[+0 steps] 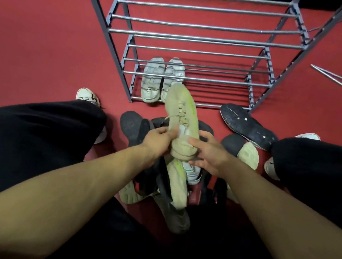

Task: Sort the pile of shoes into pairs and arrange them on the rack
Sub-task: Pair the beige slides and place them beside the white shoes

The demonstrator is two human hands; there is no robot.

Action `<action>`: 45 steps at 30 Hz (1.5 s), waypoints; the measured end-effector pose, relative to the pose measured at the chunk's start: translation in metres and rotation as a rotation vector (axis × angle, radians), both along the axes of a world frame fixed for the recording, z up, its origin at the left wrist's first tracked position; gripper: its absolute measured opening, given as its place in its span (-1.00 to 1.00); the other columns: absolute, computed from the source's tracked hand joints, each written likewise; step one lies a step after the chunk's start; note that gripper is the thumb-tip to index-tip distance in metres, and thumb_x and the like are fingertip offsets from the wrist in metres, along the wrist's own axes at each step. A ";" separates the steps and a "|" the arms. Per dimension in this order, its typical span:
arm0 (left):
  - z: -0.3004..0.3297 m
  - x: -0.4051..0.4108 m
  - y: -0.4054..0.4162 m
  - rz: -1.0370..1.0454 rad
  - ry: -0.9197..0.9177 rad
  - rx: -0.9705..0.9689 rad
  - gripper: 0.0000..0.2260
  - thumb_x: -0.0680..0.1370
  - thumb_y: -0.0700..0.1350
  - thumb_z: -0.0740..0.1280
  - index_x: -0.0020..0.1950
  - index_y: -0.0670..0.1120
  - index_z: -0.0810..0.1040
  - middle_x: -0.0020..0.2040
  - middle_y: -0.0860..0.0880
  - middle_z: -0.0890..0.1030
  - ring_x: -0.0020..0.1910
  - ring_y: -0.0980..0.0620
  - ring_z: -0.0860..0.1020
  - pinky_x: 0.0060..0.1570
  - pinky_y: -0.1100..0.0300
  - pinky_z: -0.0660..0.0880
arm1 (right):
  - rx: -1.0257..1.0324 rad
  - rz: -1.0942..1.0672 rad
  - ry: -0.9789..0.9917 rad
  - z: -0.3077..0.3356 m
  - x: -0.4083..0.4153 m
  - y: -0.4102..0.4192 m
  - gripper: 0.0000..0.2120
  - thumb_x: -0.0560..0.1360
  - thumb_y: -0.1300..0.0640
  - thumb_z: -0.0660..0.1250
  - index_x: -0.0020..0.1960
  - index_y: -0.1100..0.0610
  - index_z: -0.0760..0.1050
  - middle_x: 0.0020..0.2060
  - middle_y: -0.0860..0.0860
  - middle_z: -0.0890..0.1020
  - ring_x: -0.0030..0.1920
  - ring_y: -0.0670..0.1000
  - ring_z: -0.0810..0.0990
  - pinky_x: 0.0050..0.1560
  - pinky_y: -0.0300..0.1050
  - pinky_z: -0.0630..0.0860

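Both hands hold up a beige knit sneaker [182, 111] with a lime stripe, toe pointing at the rack. My left hand [156, 140] pinches its heel collar from the left; my right hand [207, 152] grips the heel from the right. Below it in the pile lies a matching beige sneaker [178, 185], among black shoes [133, 127] and a white one [193, 171]. A pair of white sneakers [162, 80] stands on the bottom shelf of the grey metal rack [205, 39], at its left.
A black shoe [248, 127] lies sole up at the rack's right foot, and a pale sole [248, 154] shows beside it. My knees in black trousers flank the pile. Loose metal rods [337, 80] lie on the red carpet at right.
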State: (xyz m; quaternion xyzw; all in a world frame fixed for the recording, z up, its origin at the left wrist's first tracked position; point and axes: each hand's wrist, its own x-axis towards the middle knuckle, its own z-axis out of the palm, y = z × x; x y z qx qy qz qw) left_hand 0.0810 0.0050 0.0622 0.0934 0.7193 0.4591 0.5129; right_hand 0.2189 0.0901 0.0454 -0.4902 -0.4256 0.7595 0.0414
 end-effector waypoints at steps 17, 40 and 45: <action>-0.062 -0.003 0.028 -0.550 0.534 -0.661 -0.65 0.45 0.04 0.36 0.11 -0.16 0.57 0.06 -0.11 0.62 -0.09 -0.13 0.58 -0.10 0.14 0.52 | 0.413 0.215 -0.444 -0.047 0.046 0.011 -0.54 0.53 0.13 0.34 0.40 0.08 0.36 0.23 0.09 0.57 0.17 0.15 0.58 0.17 0.09 0.55; -0.035 -0.027 0.018 -0.550 0.143 -0.199 -0.78 0.55 0.07 0.34 -0.13 -0.08 0.54 -0.17 -0.10 0.55 -0.23 -0.04 0.49 -0.19 0.11 0.46 | 0.252 0.131 -0.539 -0.042 0.059 0.017 -0.73 0.58 0.17 0.26 0.28 0.06 0.46 -0.13 0.07 0.58 -0.27 0.05 0.54 -0.33 -0.08 0.53; -0.058 -0.003 0.014 -0.409 0.014 -0.288 -0.61 0.54 0.20 0.29 0.04 -0.13 0.56 -0.09 -0.09 0.59 -0.12 -0.03 0.56 -0.21 0.18 0.58 | 0.409 0.264 -0.445 -0.050 0.048 0.015 -0.58 0.52 0.18 0.37 0.36 0.08 0.42 0.06 0.01 0.59 -0.20 -0.07 0.53 -0.27 -0.28 0.42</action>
